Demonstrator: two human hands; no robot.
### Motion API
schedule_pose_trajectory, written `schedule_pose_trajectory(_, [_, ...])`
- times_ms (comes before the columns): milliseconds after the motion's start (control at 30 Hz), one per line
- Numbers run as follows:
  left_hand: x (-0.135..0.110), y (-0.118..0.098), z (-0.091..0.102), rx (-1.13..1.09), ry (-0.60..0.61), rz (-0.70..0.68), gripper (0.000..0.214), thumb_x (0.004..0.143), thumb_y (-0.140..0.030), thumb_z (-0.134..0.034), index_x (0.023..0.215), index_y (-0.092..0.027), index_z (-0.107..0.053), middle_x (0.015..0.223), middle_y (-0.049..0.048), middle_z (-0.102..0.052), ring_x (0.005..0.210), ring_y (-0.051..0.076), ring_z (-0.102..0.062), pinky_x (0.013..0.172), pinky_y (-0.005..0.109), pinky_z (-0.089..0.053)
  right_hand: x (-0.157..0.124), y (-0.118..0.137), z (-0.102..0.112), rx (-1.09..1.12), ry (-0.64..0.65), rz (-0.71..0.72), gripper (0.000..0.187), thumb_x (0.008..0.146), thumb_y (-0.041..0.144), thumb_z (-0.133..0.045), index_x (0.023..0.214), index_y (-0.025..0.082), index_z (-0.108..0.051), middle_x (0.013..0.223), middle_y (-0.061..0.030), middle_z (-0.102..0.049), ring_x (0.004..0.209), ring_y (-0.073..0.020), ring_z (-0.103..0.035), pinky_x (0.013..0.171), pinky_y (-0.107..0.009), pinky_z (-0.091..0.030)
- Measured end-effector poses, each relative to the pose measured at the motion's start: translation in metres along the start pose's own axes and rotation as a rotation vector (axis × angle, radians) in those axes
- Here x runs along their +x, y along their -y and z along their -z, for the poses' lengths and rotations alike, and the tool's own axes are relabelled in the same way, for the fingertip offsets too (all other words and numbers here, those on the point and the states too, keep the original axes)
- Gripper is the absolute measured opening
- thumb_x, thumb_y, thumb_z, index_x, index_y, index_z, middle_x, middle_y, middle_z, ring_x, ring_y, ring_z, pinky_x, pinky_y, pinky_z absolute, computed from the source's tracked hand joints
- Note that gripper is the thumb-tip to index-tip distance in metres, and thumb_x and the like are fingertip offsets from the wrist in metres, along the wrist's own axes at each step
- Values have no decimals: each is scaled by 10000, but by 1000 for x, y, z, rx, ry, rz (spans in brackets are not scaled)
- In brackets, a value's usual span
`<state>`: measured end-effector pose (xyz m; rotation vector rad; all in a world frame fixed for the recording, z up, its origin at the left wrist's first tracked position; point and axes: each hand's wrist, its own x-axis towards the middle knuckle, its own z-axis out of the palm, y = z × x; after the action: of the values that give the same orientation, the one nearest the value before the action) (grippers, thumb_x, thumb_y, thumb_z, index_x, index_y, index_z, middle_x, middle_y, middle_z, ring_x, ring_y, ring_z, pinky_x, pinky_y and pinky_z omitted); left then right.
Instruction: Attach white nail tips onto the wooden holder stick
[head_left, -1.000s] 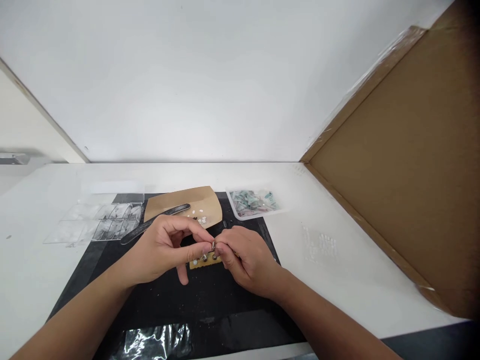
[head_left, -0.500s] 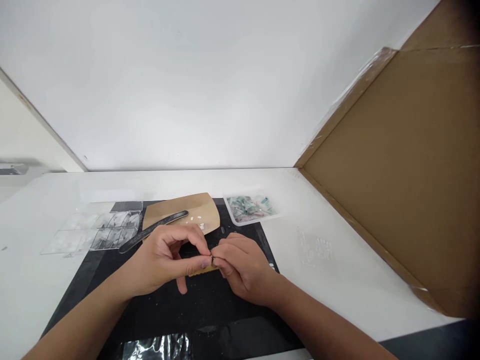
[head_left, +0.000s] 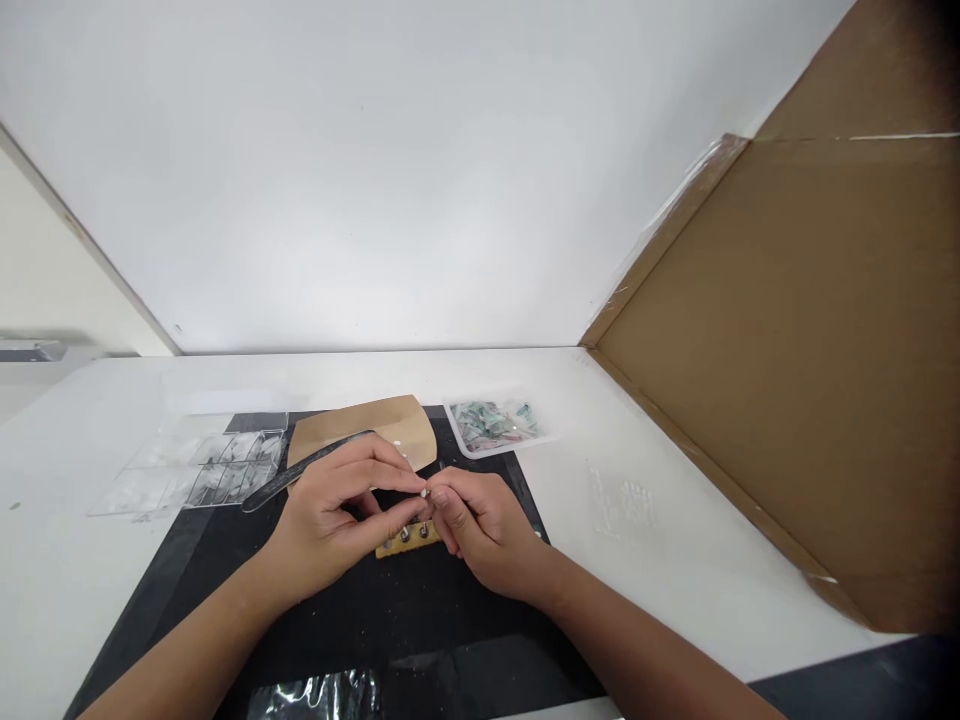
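My left hand [head_left: 341, 515] and my right hand [head_left: 484, 530] meet over the black mat, fingertips almost touching. Between them is a small white piece [head_left: 424, 492], pinched by the thumb and forefinger of my right hand. The thumb and forefinger of my left hand close on its other side; the fingers hide most of it. Just below lies a yellow block [head_left: 409, 543] with small metal pegs standing on it, its right end covered by my right hand. Behind my left hand, a dark nail file [head_left: 281, 485] rests partly on a brown paper sheet [head_left: 367, 420].
A white tray [head_left: 471, 452] of small green and pink packets stands behind my right hand. At the left is a clear compartment box [head_left: 232, 465]. Clear plastic film [head_left: 319, 697] lies on the mat's [head_left: 420, 620] front. A cardboard panel [head_left: 780, 380] rises at the right.
Both hands have moved up slightly, uncovering more of the yellow block and its pegs. A white piece now shows between the fingertips, where something small and dark was before. The view has shifted a little.
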<state>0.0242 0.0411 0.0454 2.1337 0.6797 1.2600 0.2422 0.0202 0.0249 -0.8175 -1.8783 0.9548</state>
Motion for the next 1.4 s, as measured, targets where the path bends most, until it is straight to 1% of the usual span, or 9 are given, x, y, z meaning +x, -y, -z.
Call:
schedule_pose_trajectory(167, [-1,2,0,64,28,-49,194,953,-99,-737,1092,-225,-783,1054,68,-675,798,115,-690,561,168,-568,-1,-3,-1,98,17,-23,443,1150,450,-381,887,199,-634,563,75,-497,477,-87,-462,604,-228,-422])
schedule_pose_trajectory(300, [-2,1,-1,133,68,-79,166,990,-118,-692,1120,-211,-740,1074,82,-659,950,158,-668,640,189,-574,-1,-3,-1,158,45,-95,492,1145,511,-363,853,199,-606,542,79,-476,456,-82,-431,573,-223,-403])
schedule_pose_trajectory(467, [-3,-4,0,221,157,-8,98,1056,-173,-594,1089,-214,-677,1075,66,-631,954,157,-634,703,226,-533,-1,-2,-2,183,74,-150,513,1146,536,-334,842,202,-577,544,76,-463,467,-85,-423,556,-222,-392])
schedule_pose_trajectory(633, [-3,-2,-2,198,168,91,87,1080,-228,-556,1078,-232,-643,1077,48,-614,919,145,-621,633,202,-502,0,1,-1,42,17,-105,492,1165,452,-272,888,203,-594,680,30,-533,601,-116,-507,649,-263,-428])
schedule_pose_trajectory(800, [-4,-1,-1,194,148,137,87,1087,-251,-545,1094,-239,-630,1091,45,-615,929,148,-623,673,209,-544,1,6,2,-134,17,18,295,1126,373,-390,1048,210,-623,893,-23,-626,794,-165,-573,764,-311,-450])
schedule_pose_trajectory(933, [-6,-1,-1,119,145,199,111,1086,-293,-547,1103,-231,-638,1099,53,-609,850,139,-636,610,202,-568,1,5,4,-184,-61,-8,192,1084,319,-510,1222,224,-602,923,-17,-636,776,-162,-571,728,-297,-454])
schedule_pose_trajectory(1100, [-5,-2,-4,31,120,238,121,1069,-304,-582,1079,-215,-664,1051,56,-610,800,130,-635,530,165,-574,2,2,4,-269,-87,111,91,1053,256,-539,1044,224,-624,856,-12,-588,753,-168,-546,711,-308,-430])
schedule_pose_trajectory(1200, [-3,-5,-6,-47,96,262,129,1049,-307,-624,1053,-207,-706,1021,60,-627,781,127,-651,493,143,-573,2,2,3,-296,-122,147,108,1050,247,-527,980,225,-607,815,-7,-571,723,-167,-524,694,-314,-408])
schedule_pose_trajectory(1400, [-2,-5,-6,-192,96,300,185,1010,-275,-696,1176,-262,-777,1129,63,-661,652,79,-662,434,139,-574,0,4,1,-131,-135,10,342,1109,353,-441,817,224,-563,742,-8,-601,717,-167,-546,711,-313,-416])
